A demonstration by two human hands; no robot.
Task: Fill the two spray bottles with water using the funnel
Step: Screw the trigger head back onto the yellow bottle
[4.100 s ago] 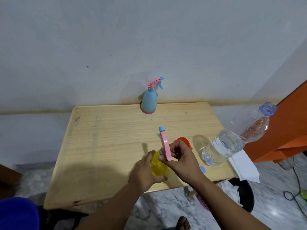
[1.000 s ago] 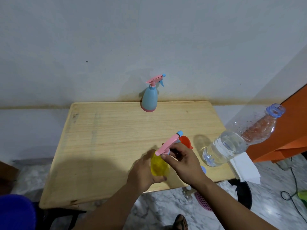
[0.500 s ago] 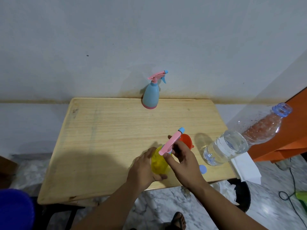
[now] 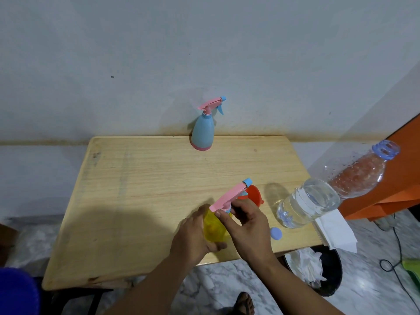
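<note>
While a blue rounded shape (image 4: 16,289) fills the bottom left corner, too blurred to name, the wooden table (image 4: 141,201) stretches out from it toward the pale wall (image 4: 204,53), its far edge set against that wall. Toward the back edge, near the middle, the blue spray bottle (image 4: 202,135) stands upright with its pink trigger head on and its nozzle turned to the right. Nearer the front edge, the left hand (image 4: 193,237) wraps its fingers around the body of the yellow spray bottle (image 4: 213,228), which stands on the table. Just beside it, the right hand (image 4: 247,226) pinches the neck collar under the pink trigger head (image 4: 229,196) with thumb and fingertips (the head tilts up and to the right, its blue nozzle tip highest). Behind that hand lies the red funnel (image 4: 253,194), partly hidden by the trigger head. To its right a small blue cap (image 4: 276,233) rests flat on the wood, near the base of the clear water bottle (image 4: 318,201), which is uncapped and part full. White paper (image 4: 336,230) hangs past the table's right edge, with a dark bin (image 4: 329,276) on the marble floor below it and an orange cabinet (image 4: 397,178) at the far right
</note>
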